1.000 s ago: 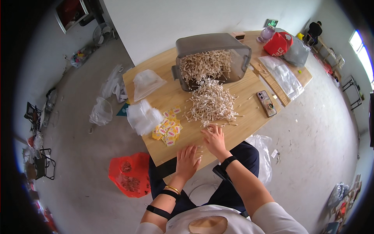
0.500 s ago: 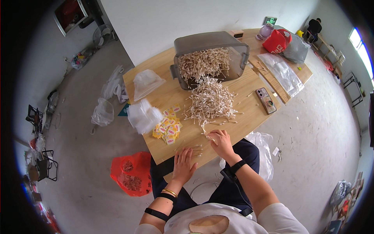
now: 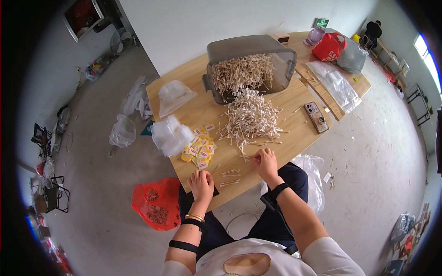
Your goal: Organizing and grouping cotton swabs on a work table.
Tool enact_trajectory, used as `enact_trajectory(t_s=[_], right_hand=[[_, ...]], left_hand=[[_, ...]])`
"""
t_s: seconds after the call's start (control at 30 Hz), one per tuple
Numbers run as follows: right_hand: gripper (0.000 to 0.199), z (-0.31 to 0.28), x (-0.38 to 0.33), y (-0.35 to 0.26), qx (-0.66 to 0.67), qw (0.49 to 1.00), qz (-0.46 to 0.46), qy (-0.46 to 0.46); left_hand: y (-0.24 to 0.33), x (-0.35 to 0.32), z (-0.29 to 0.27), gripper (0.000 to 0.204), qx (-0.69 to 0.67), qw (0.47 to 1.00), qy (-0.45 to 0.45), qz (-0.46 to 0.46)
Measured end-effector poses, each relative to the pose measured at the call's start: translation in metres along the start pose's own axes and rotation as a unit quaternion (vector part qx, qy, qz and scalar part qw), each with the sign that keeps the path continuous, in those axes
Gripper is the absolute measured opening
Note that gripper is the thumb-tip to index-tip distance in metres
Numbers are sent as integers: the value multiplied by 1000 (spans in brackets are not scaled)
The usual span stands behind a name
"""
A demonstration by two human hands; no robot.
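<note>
A big heap of cotton swabs [image 3: 250,117] lies on the wooden table [image 3: 294,138] in front of a grey plastic bin [image 3: 251,66] tipped on its side with more swabs inside. My right hand [image 3: 265,162] is at the heap's near edge, fingers pinched on a few swabs. My left hand [image 3: 201,184] rests palm down on a small dark sheet at the table's front edge. A few loose swabs [image 3: 230,177] lie between the two hands. Small yellow packets [image 3: 199,149] sit just beyond my left hand.
A stack of clear small bags [image 3: 171,135] and another clear bag [image 3: 173,95] lie at the table's left. A phone [image 3: 316,116], long clear bags [image 3: 337,85] and a red bag [image 3: 329,47] are at the right. A red plastic bag [image 3: 155,202] sits on the floor.
My right hand has slid a little toward me from the heap with swabs in its fingers. My left hand has barely moved.
</note>
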State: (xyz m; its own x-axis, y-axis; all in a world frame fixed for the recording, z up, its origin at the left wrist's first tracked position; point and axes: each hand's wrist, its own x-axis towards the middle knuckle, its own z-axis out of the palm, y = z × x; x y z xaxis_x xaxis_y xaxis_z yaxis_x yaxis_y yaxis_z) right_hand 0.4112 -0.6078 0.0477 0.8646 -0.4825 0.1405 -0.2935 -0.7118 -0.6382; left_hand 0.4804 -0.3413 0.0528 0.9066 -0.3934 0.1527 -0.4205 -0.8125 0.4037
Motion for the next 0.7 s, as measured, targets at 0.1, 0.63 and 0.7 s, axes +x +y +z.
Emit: enact_trajectory(t_s=[0.1, 0.63, 0.7], right_hand=[[13, -9, 9, -1, -11, 998, 44, 40], [17, 8, 18, -23, -4, 1000, -12, 17], [13, 1, 17, -20, 48, 998, -27, -21]], left_hand=[[1, 13, 4, 17, 21, 1000, 8, 2], [22, -24, -20, 20, -65, 995, -20, 71], [26, -43, -24, 26, -70, 993, -39, 84]])
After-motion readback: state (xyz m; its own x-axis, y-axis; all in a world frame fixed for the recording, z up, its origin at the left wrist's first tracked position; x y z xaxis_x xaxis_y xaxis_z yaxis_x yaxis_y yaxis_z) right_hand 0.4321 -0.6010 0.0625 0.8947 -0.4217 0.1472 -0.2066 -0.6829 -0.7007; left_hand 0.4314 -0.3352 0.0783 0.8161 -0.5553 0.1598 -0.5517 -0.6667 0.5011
